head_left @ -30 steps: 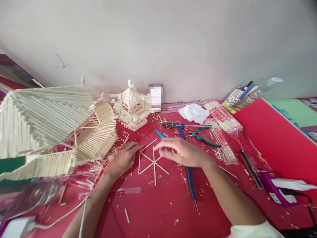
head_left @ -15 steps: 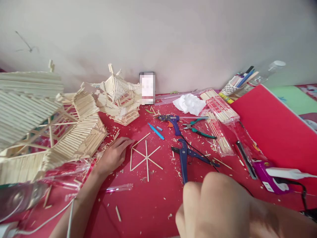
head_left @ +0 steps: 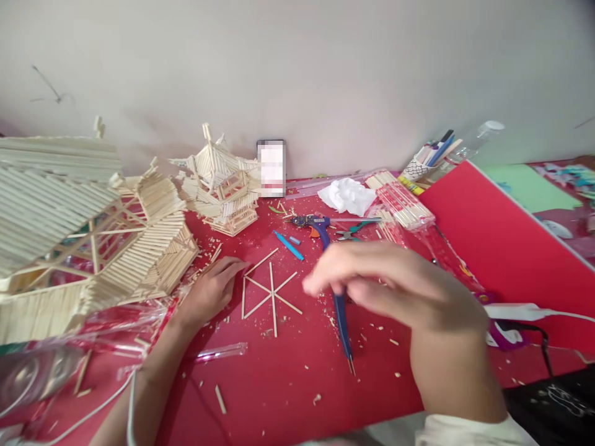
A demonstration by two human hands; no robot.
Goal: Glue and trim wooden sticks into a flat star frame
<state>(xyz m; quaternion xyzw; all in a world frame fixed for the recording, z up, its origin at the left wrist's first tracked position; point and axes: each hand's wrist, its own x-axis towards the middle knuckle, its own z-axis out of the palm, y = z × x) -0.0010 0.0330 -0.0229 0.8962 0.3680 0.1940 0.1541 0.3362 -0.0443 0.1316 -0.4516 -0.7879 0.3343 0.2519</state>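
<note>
My left hand (head_left: 210, 291) lies flat on the red table (head_left: 288, 384), fingers stretched out, fingertips touching the left edge of a star-shaped frame of thin wooden sticks (head_left: 269, 294). My right hand (head_left: 395, 285) hovers in the air above the table, right of the frame, blurred by motion, fingers loosely curled; nothing shows in it. Below it lie blue-handled scissors (head_left: 343, 322), partly hidden by the hand.
Large stick-built model roofs (head_left: 88, 229) fill the left; a small stick pagoda (head_left: 223, 186) stands at the back. A glue gun (head_left: 309, 222), pliers (head_left: 356, 230), blue pen (head_left: 288, 245), tissue (head_left: 348, 195), stick packets (head_left: 404, 207), a purple power strip (head_left: 504, 337) and a raised red board (head_left: 502, 248) lie right.
My right hand came up close to the camera, then moved back out over the scissors. The left hand has stayed on the stick frame. The view shifted slightly.
</note>
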